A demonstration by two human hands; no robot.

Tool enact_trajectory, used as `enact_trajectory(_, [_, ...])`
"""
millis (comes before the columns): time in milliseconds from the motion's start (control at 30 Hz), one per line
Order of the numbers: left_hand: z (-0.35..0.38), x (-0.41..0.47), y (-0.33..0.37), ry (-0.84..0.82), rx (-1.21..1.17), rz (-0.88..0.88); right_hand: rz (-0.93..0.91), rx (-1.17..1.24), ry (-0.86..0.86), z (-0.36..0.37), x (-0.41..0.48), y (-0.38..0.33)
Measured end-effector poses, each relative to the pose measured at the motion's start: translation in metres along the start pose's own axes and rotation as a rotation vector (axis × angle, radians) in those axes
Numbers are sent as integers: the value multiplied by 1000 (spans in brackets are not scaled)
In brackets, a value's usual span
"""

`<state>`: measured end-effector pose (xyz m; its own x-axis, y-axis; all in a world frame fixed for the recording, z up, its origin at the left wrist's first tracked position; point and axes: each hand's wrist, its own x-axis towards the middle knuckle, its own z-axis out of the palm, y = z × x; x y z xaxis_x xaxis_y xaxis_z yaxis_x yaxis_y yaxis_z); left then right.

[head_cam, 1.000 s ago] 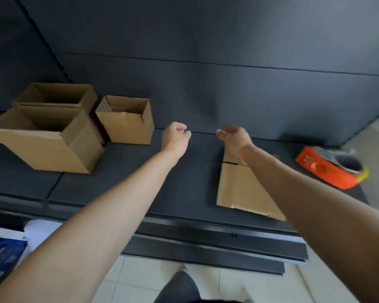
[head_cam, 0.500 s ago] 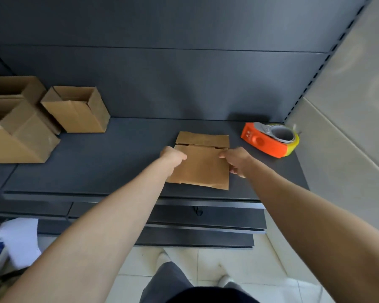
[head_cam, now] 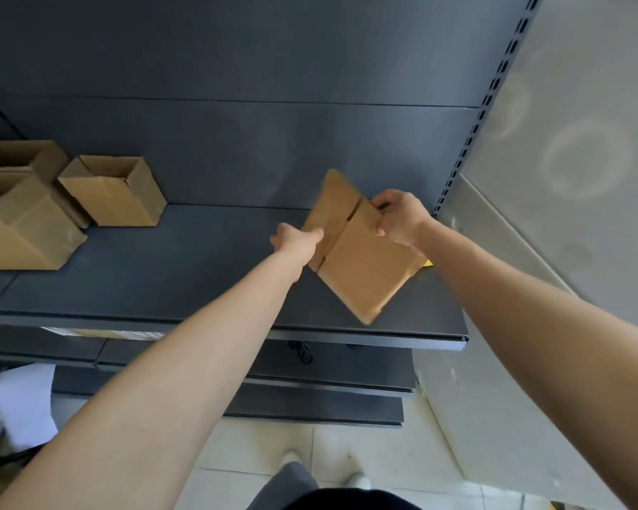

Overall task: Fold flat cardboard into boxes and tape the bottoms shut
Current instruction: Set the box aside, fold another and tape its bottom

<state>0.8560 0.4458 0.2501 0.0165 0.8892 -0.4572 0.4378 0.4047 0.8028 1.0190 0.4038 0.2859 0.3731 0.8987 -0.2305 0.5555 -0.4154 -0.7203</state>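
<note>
I've got both hands on the flat cardboard blank (head_cam: 361, 259), which is lifted clear of the dark shelf (head_cam: 163, 274) and turned corner-down like a diamond, a bit motion-blurred. My left hand (head_cam: 297, 239) is pinched on its left edge near the flap slit, fingers closed round the edge w/ the thumb on top. My right hand (head_cam: 400, 219) is clamped on the upper right corner, fingers curled over the far side. The flaps point up and back toward the shelf's rear panel. Behind the blank's right corner I only see a sliver of yellow (head_cam: 427, 263); can't tell what it is. Far left on the same shelf sit three folded boxes, open tops up: a small box (head_cam: 115, 193) nearest the middle, a bigger box (head_cam: 23, 233) at the front left, and a third box (head_cam: 15, 156) behind that, partly cut off by the frame edge. Below me there's pale floor tile (head_cam: 383, 454) and white paper (head_cam: 26, 403) at lower left.
</note>
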Motion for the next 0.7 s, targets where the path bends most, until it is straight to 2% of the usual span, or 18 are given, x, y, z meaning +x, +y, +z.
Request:
enact_trajectory(67, [-2, -5, 20, 39, -96, 145, -82, -154, -13, -9, -6, -10])
enact_trajectory(133, [-1, -7, 33, 5, -148, 229, -125, -287, -41, -13, -12, -17])
enact_trajectory(233, [3, -3, 34, -73, -69, 256, -106, -341, -74, -9, -17, -11])
enact_trajectory(367, [9, 4, 19, -70, 5, 244, -30, -333, -25, -13, -21, 6])
enact_trajectory(500, [8, 4, 19, -38, -29, 209, 175, -148, 49, -24, -19, 24])
enact_trajectory(600, [13, 4, 20, -63, -57, 194, 322, 209, 18, -24, -23, 31])
enact_trajectory(700, [18, 4, 17, -106, -73, 176, 340, 382, 67, -20, -20, 34])
